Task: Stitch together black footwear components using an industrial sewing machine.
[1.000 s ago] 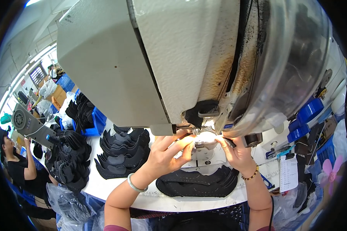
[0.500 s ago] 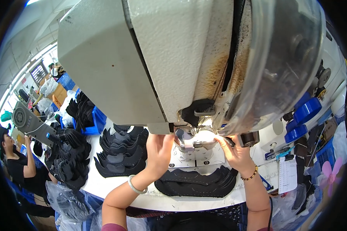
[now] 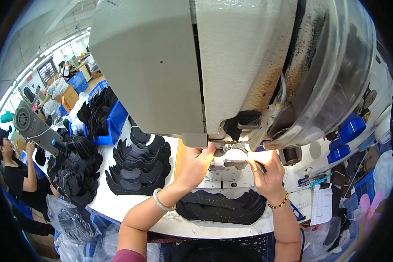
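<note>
A large grey-white sewing machine [image 3: 236, 65] fills the top of the view, its lamp lighting the needle area. My left hand [image 3: 195, 168] is up against the left side of the needle area, thumb and fingers pressed together; the machine head covers the fingertips and whatever they hold. On the other side, my right hand [image 3: 268, 172] is closed with its fingertips close to the lit spot. A small dark thing shows at its fingers, too little visible to name. Just in front of the machine bed lies a stack of curved black fabric pieces [image 3: 220, 207] with light stitch lines.
Left of my arm, more curved black pieces [image 3: 137, 170] overlap in a pile. Beyond are a blue bin [image 3: 117, 122] of black pieces and another dark heap [image 3: 76, 170]. A co-worker [image 3: 19, 166] sits far left. At right are a paper sheet [image 3: 322, 205] and blue containers [image 3: 353, 129].
The view has shifted, so the machine head appears further right. My left hand has moved right toward the needle, its thumb now pressed in. My right hand remains beside the needle area, fingers more curled.
</note>
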Tool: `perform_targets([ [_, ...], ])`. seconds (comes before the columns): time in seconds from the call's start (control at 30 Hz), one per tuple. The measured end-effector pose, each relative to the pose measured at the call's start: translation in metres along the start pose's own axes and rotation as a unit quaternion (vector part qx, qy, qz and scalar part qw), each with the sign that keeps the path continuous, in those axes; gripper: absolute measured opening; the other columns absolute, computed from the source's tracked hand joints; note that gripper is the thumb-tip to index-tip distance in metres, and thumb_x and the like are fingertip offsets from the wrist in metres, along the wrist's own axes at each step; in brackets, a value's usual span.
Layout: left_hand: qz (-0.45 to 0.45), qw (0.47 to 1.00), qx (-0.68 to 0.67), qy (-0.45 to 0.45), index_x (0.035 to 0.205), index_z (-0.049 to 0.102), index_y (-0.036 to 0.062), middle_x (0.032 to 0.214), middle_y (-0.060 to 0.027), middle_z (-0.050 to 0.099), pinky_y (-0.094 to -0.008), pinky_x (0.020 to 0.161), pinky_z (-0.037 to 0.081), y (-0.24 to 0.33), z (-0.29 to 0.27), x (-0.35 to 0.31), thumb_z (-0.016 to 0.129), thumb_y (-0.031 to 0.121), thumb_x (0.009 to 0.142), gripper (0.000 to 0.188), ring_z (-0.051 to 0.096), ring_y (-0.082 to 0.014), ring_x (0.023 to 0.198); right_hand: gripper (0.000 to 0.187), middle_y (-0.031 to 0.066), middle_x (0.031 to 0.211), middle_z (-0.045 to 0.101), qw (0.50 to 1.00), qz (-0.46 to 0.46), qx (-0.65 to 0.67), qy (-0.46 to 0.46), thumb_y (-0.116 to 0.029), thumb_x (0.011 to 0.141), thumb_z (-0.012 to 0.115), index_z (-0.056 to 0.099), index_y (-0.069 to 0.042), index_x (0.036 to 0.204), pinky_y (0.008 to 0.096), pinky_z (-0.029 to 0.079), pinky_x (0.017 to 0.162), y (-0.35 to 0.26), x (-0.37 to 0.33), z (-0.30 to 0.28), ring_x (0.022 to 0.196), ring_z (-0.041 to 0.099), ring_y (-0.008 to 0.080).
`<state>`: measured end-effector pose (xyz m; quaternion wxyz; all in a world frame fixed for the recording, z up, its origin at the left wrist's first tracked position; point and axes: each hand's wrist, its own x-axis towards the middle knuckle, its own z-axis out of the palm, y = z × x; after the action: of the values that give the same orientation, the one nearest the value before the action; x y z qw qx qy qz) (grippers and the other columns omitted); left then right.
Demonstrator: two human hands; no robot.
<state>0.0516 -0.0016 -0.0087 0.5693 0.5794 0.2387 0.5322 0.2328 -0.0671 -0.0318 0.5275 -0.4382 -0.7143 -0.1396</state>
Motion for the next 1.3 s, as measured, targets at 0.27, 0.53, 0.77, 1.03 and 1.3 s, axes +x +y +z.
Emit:
perform_targets([
  [0.27,0.087,0.985,0.15,-0.028,0.088,0.063,-0.0003,0.083,0.0008,0.06,-0.023,0.067,0.041,-0.014,-0.013,0.008,0.052,0.008,0.091,0.013,0.052,-0.0063,0.075,0.023,0.0144,0.09,0.064,0.999,-0.049,-0.004,0.006,0.002,0.074,0.071,0.058,0.0,0.094,0.0317,0.047,0.067,-0.005,0.005,0.0,0.076,0.058,0.0253],
  [0.53,0.09,0.985,0.14,-0.034,0.087,0.063,-0.0013,0.078,0.0003,0.06,-0.0223,0.065,0.043,-0.009,-0.01,0.007,0.052,0.006,0.09,0.014,0.054,-0.0064,0.072,0.029,0.0166,0.095,0.065,0.997,-0.074,-0.026,0.003,0.001,0.072,0.074,0.057,-0.001,0.095,0.0337,0.048,0.068,-0.007,0.004,-0.002,0.079,0.06,0.0266],
  [0.77,0.054,0.993,0.107,-0.02,0.084,0.063,-0.0014,0.078,-0.0002,0.06,-0.0222,0.063,0.042,-0.008,-0.009,0.007,0.052,0.009,0.09,0.016,0.053,-0.0063,0.07,0.027,0.0149,0.096,0.065,0.996,-0.082,-0.034,-0.004,0.002,0.071,0.074,0.058,0.0,0.093,0.035,0.049,0.071,-0.015,0.008,-0.003,0.082,0.061,0.0283],
  [1.03,0.081,0.991,0.107,-0.017,0.082,0.062,-0.0028,0.076,-0.001,0.06,-0.024,0.065,0.042,-0.008,-0.01,0.01,0.054,0.007,0.088,0.014,0.052,-0.0079,0.071,0.028,0.0144,0.097,0.065,0.995,-0.081,-0.046,-0.017,0.002,0.07,0.074,0.059,0.001,0.093,0.0373,0.049,0.075,-0.02,0.007,-0.004,0.086,0.061,0.0301],
  [1.3,0.086,0.984,0.152,-0.039,0.083,0.06,-0.0043,0.077,-0.0019,0.058,-0.0248,0.065,0.042,-0.003,-0.011,0.011,0.055,0.006,0.087,0.012,0.052,-0.0096,0.071,0.028,0.0142,0.097,0.065,0.995,-0.089,-0.053,0.001,0.003,0.07,0.074,0.058,0.001,0.093,0.0377,0.05,0.076,-0.023,0.01,-0.004,0.086,0.061,0.0304],
])
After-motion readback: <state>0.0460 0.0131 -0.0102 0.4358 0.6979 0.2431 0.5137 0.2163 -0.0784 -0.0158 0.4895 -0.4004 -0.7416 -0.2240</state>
